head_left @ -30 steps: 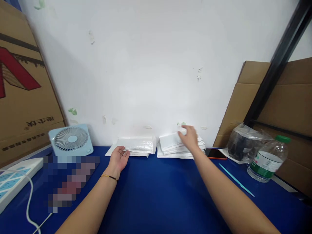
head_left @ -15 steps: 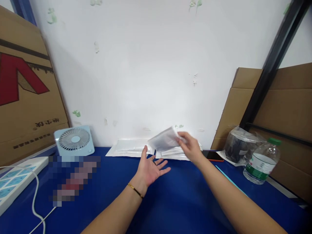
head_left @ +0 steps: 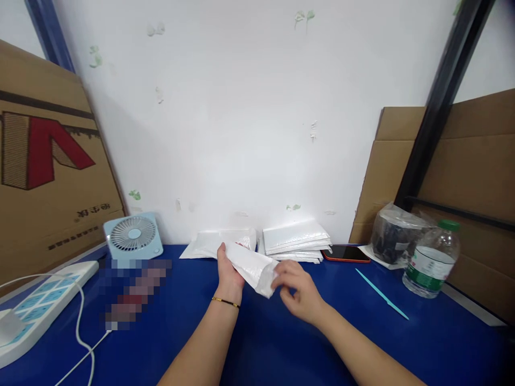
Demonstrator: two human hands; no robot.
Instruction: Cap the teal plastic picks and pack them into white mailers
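A white padded mailer (head_left: 249,264) is held tilted above the blue table, between both hands. My left hand (head_left: 229,273) grips its left end from below, thumb on top. At its right end, the fingers of my right hand (head_left: 300,289) pinch the flap (head_left: 267,279). Behind it, against the wall, lies a stack of white mailers (head_left: 295,238). More white mailers (head_left: 207,242) lie flat to the left of that stack.
A phone (head_left: 346,253), a wrapped dark object (head_left: 390,238), a water bottle (head_left: 431,262) and a teal knife-like tool (head_left: 382,294) are on the right. To the left stand a small fan (head_left: 134,238), a power strip (head_left: 52,305) with cables and a large cardboard box (head_left: 48,161).
The mailer has come down from over the stack toward me. My left hand, open and without it before, has closed on it. My right hand has shifted to the flap end.
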